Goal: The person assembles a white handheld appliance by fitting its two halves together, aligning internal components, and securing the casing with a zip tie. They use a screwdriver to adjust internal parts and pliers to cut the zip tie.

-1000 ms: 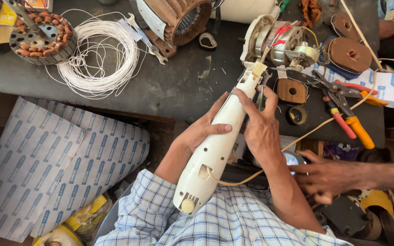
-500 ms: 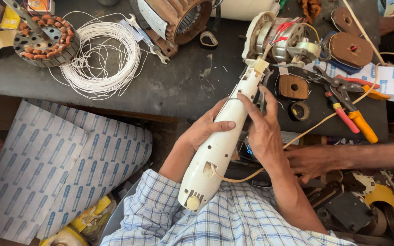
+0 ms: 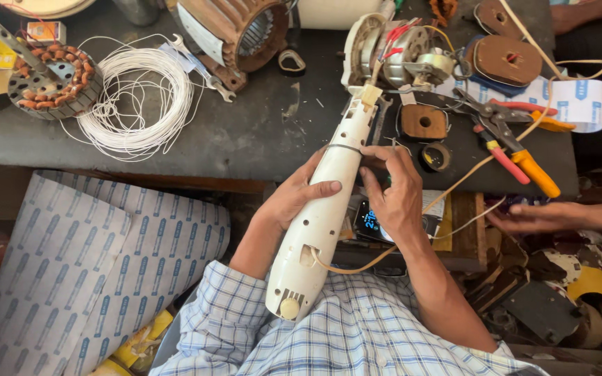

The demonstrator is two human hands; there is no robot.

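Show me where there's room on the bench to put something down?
The bare patch of bench lies between the wire coil and the white casing, below the brown motor. The right end is crowded: pliers, wooden blocks, tape.

Both hands (image 3: 346,191) — white housing (image 3: 325,209)

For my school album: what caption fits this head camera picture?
Both hands grip a long white appliance housing at a cluttered workbench.
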